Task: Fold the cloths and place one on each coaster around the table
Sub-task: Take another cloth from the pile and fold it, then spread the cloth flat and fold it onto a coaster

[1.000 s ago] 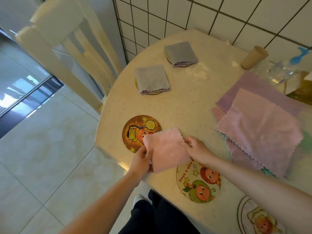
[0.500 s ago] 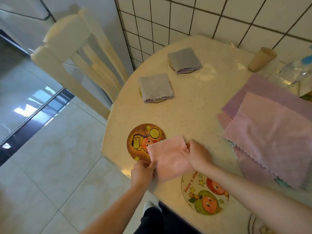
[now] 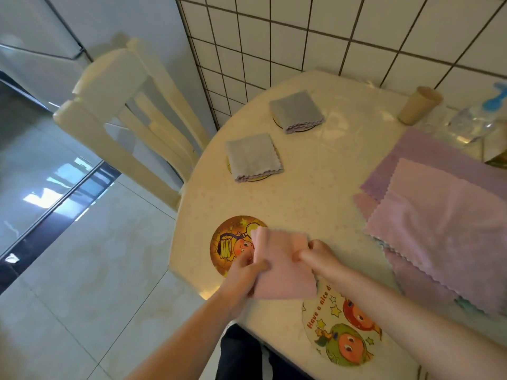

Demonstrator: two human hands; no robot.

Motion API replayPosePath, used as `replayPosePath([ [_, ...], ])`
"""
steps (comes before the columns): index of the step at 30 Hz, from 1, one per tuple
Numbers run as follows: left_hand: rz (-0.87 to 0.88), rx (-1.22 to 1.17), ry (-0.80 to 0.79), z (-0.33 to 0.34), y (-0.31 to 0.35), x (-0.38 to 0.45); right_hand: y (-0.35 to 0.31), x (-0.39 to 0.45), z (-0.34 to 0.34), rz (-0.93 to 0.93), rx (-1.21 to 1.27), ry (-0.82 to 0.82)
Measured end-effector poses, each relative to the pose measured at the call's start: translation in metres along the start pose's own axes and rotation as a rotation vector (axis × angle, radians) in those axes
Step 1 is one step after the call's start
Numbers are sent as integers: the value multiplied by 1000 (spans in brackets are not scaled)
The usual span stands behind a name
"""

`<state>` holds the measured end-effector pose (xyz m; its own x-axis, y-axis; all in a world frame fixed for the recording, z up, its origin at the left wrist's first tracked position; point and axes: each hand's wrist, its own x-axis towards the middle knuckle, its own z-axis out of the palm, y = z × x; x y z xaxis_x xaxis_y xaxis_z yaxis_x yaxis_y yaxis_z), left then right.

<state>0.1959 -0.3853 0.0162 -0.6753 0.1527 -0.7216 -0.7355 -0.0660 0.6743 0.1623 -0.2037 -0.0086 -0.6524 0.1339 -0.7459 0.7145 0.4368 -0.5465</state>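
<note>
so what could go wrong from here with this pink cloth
The pink cloth is pinched by the left hand and right hand, so its fold could slip open when released. It overlaps only part of the orange coaster and may land off-centre. That coaster sits near the table edge, so a nudge could push it off.

A round cream table sits against a white tiled wall with dark grout, a cream slatted chair tucked beside it, on a glossy pale tile floor catching window light.
</note>
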Motion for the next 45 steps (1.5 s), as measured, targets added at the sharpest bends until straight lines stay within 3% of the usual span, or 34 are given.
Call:
replayPosePath([
  [4, -17, -160, -58, -26, 21, 10, -13, -8, 4, 148, 353, -118],
  [7, -37, -169, -109, -51, 35, 15, -28, -8, 12, 79, 494, -103],
  [10, -25, -97, -77, -74, 44, 20, -48, -7, 24, -82, 322, 47],
  [13, -17, 40, 61, -98, 44, 30, -61, 0, 42, -174, 190, 73],
  [16, 28, 224, 130, -117, 41, 42, -63, 7, 65, -207, 109, 100],
  [22, 62, 558, 209, -130, 37, 59, -57, 14, 86, -206, -80, 310],
  [27, 349, 906, 245, -124, 51, 54, -54, 16, 83, -204, -119, 413],
  [34, 695, 1215, 118, -67, 71, 62, -12, 11, 20, -195, -158, 464],
  [41, 834, 1402, -70, 54, 36, 65, 87, -7, -84, -287, -242, 581],
  [45, 870, 1471, -150, 148, -8, 64, 165, -19, -151, -335, -441, 656],
])
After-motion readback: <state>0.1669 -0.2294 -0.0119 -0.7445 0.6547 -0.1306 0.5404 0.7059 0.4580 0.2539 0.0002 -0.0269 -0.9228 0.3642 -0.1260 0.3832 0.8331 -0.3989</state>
